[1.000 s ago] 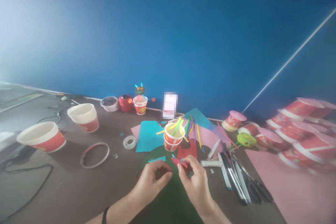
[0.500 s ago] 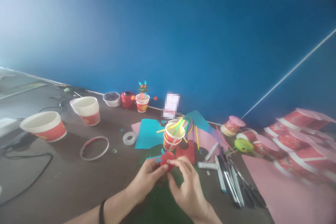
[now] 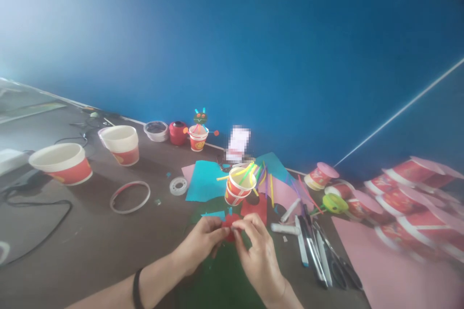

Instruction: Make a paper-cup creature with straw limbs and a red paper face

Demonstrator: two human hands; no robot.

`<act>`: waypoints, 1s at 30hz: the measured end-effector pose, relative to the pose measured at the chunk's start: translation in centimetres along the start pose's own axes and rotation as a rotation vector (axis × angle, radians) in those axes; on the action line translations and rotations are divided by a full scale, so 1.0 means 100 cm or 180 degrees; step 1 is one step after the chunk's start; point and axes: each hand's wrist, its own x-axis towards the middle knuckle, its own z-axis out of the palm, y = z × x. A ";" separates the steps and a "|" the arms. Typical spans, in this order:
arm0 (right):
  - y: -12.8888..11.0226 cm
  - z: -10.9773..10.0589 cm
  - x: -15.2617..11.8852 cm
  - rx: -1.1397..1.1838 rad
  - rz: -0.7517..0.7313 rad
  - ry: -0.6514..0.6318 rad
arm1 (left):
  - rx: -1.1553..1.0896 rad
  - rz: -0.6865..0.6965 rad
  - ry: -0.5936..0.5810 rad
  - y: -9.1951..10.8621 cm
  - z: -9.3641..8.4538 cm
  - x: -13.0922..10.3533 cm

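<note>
A round red paper piece [image 3: 231, 222] with a small blue strip at its upper edge is pinched between my two hands, above dark green paper [image 3: 213, 280]. My left hand [image 3: 203, 241] grips its left side with thumb and fingers closed. On the right side, my right hand [image 3: 258, 256] presses thumb and index finger together on the piece. The fingertips hide much of its face. Just beyond stands a paper cup [image 3: 239, 190] with yellow and green straws lying across its top. Red paper with a cut-out [image 3: 259, 210] lies beside it.
Scissors [image 3: 339, 270] and several pens [image 3: 315, 256] lie to the right, near pink paper [image 3: 351, 246] and stacked red cups [image 3: 402, 203]. A tape roll [image 3: 178, 186], large cups [image 3: 125, 147] and a black cable [image 3: 61, 227] are leftward. A cup figure [image 3: 198, 140] stands by the blue wall [image 3: 232, 48].
The red piece is tilted differently and more covered by my fingers, which have drawn closer together over it. The view has shifted slightly.
</note>
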 end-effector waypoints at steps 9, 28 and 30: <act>-0.001 0.002 -0.001 -0.0295 -0.0072 -0.0194 | -0.0232 -0.0385 -0.0030 0.005 0.000 -0.001; -0.002 0.002 -0.002 -0.0389 -0.0125 -0.0294 | -0.0193 -0.0548 -0.0128 0.008 -0.002 0.000; -0.002 0.002 -0.002 -0.0401 -0.0125 -0.0300 | -0.0196 -0.0530 -0.0159 0.008 -0.002 0.000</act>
